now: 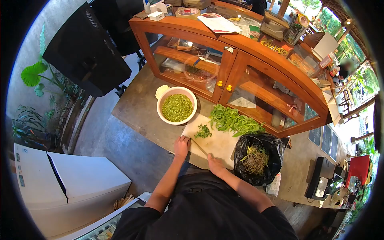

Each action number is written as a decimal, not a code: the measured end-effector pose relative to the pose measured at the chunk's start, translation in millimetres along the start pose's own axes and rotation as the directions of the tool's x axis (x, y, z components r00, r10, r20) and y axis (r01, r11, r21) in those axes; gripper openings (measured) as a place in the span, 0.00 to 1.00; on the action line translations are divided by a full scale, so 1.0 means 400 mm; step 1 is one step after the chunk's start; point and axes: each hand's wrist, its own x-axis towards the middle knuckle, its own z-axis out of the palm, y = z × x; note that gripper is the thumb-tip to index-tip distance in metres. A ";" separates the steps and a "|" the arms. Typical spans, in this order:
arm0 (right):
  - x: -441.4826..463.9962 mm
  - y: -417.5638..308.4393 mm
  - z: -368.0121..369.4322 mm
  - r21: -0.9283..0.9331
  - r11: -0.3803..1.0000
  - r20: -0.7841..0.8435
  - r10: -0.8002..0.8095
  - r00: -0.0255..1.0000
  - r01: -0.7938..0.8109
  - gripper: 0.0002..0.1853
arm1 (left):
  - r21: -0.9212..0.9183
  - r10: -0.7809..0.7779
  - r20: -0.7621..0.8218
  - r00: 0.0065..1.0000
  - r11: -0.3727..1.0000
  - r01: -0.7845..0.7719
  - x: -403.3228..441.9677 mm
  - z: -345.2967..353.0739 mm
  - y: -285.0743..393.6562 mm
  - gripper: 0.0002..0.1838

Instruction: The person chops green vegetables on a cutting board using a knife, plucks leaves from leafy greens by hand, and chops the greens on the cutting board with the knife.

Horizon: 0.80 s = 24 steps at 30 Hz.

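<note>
On a pale cutting board (222,147) lies a small pile of chopped green leaves (203,131). A bunch of whole leafy greens (234,121) rests along the board's far edge. My right hand (216,165) is closed around the handle of a knife (199,147), whose narrow blade slants across the board toward the left. At the board's left edge, my left hand (182,146) has its fingers curled together close to the knife's tip; what they hold, if anything, is hidden. Beyond it stands a white bowl (159,109) full of chopped green pieces.
A black plastic bag (273,154) with roots and stems (255,160) sits right of the board. A wooden glass-door cabinet (226,82) lines the table's back. Something pale (161,91) lies beside the bowl. A white fridge (86,176) stands at lower left.
</note>
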 end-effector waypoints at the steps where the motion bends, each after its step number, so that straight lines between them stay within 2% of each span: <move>1: -0.011 0.011 0.000 0.014 1.000 0.018 0.008 1.000 -0.008 0.09 | 0.005 -0.005 -0.004 1.000 1.000 0.005 -0.002 0.000 -0.003 0.05; 3: -0.022 0.028 0.009 0.022 1.000 0.034 0.008 0.999 -0.009 0.09 | 0.014 0.020 -0.001 1.000 1.000 -0.020 -0.001 0.001 -0.005 0.05; 5: -0.020 0.042 0.028 0.011 1.000 -0.031 -0.012 0.999 0.012 0.08 | 0.008 0.026 -0.005 1.000 1.000 -0.026 -0.002 0.001 -0.007 0.05; 11: 0.012 0.022 0.027 -0.014 0.999 -0.088 -0.052 0.995 0.051 0.09 | -0.011 0.058 0.008 0.998 0.998 -0.058 0.001 0.006 -0.014 0.04; 18: -0.017 0.017 -0.029 -0.063 0.997 -0.046 -0.053 0.998 0.050 0.11 | -0.038 0.059 -0.011 0.998 0.997 -0.060 -0.005 0.002 -0.022 0.05; 24: -0.032 0.024 -0.022 -0.028 0.999 -0.053 -0.030 0.998 0.029 0.13 | -0.101 0.005 -0.013 1.000 0.995 -0.006 -0.013 -0.001 -0.019 0.05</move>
